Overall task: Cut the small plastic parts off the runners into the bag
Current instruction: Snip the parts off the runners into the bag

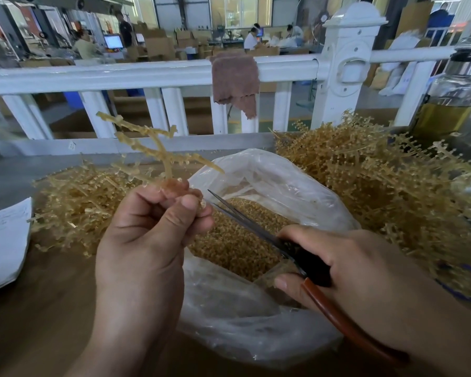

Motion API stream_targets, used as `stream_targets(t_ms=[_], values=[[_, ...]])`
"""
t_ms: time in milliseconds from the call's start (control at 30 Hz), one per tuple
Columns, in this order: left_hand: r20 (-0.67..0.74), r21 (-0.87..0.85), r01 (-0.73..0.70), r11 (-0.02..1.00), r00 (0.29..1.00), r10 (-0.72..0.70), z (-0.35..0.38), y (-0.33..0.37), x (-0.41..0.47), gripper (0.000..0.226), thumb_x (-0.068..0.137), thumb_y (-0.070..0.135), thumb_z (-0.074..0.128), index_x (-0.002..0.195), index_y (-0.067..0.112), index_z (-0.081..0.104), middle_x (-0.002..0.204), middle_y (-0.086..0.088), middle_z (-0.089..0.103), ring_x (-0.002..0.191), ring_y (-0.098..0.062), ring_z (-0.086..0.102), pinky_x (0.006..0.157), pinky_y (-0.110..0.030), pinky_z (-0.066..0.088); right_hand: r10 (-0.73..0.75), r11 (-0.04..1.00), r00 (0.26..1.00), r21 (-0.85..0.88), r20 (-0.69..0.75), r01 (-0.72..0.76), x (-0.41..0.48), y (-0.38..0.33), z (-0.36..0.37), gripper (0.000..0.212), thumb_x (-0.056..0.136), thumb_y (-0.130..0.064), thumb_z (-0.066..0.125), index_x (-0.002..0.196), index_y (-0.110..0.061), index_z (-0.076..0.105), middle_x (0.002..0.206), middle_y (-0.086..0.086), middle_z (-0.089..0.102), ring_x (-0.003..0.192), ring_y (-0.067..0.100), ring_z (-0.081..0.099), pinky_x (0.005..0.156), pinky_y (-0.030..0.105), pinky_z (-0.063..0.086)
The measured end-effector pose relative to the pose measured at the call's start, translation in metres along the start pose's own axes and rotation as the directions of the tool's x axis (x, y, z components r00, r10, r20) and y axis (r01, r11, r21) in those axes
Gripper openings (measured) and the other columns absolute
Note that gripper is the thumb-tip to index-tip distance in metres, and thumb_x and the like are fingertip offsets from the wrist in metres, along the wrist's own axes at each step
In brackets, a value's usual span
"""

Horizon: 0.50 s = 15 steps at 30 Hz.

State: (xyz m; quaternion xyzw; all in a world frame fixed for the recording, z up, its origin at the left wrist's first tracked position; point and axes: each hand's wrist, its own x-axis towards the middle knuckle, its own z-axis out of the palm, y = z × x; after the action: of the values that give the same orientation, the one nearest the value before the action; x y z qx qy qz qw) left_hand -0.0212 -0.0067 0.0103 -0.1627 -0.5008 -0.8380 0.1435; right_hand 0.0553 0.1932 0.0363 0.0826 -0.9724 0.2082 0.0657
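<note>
Left hand pinched a runner upright above the clear bag. Right hand gripped scissors, blades slightly apart just beside the left fingertips, over the bag. Cut parts filled the bag; runner piles lay left and right of it on the table

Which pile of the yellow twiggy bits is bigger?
The right pile, next to the bag and by the glass jar. It heaps higher and spreads wider than the flatter left pile.
</note>
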Motion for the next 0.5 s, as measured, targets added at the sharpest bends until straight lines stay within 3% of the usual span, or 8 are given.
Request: stream_targets(t_ms=[200, 333, 500], values=[[-0.018, 0.047, -0.080, 0.996, 0.997, 0.081, -0.007, -0.006, 0.002, 0.021, 0.081, 0.012, 0.076, 0.076, 0.030, 0.069, 0.086, 0.002, 0.071, 0.078, -0.015, 0.072, 0.071, -0.022, 0.058, 0.002, 0.998, 0.999, -0.056, -0.040, -0.005, -0.001, -0.002, -0.002, 0.050, 0.072, -0.075, 0.037, 0.109, -0.045, 0.053, 0.071, -0.023, 0.060, 0.076, -0.007, 0.057, 0.057, 0.017, 0.046], [0.153, 0.172, -0.159, 0.972, 0.979, 0.133, -0.015, -0.006, 0.006, 0.007, 0.089, 0.034, 0.076, 0.089, 0.040, 0.073, 0.091, 0.013, 0.075, 0.086, -0.010, 0.074, 0.074, -0.021, 0.058, -0.002, 0.996, 0.998, -0.094, -0.062, -0.003, -0.003, -0.005, -0.001, 0.046, 0.074, -0.072, 0.040, 0.105, -0.043, 0.056, 0.068, -0.024, 0.060, 0.072, -0.007, 0.057, 0.055, 0.016, 0.047], [0.141, 0.186, -0.165, 0.969, 0.980, 0.140, -0.017, -0.007, 0.008, 0.004, 0.090, 0.040, 0.075, 0.091, 0.043, 0.072, 0.091, 0.014, 0.075, 0.086, -0.009, 0.074, 0.074, -0.022, 0.058, -0.017, 0.997, 0.996, -0.083, -0.087, 0.010, -0.003, -0.005, 0.000, 0.048, 0.074, -0.071, 0.038, 0.106, -0.041, 0.059, 0.067, -0.024, 0.061, 0.071, -0.005, 0.058, 0.054, 0.014, 0.046]])
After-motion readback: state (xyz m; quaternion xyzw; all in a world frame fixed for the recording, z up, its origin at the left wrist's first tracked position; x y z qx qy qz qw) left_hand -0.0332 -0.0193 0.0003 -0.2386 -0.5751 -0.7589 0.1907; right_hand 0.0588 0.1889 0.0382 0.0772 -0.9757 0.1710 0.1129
